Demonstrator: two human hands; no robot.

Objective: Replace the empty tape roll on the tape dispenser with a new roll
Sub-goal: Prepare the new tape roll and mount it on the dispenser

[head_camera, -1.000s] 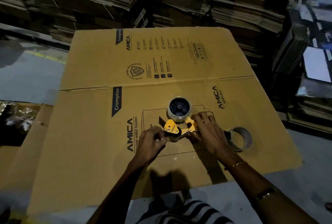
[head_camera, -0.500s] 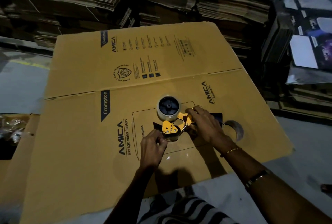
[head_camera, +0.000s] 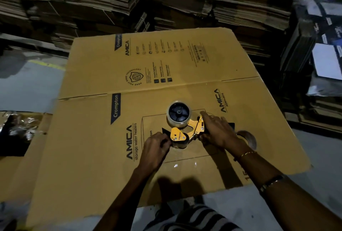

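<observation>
Centre frame: left hand point(head_camera: 154, 150) pinching tape end at yellow metal tape dispenser point(head_camera: 187, 134); right hand point(head_camera: 217, 131) gripping its handle. Risks: clear tape roll point(head_camera: 178, 115) end snapping back, sticking crooked.

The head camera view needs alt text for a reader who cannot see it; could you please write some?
Two hands work a yellow tape dispenser lying on a flattened cardboard box: the left hand pinches at its front end, the right hand grips its handle. A clear tape roll sits on the hub; an empty core lies behind the right wrist.

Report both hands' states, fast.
Left hand: grips the tape dispenser's front end.
Right hand: grips the dispenser's handle end.
</observation>
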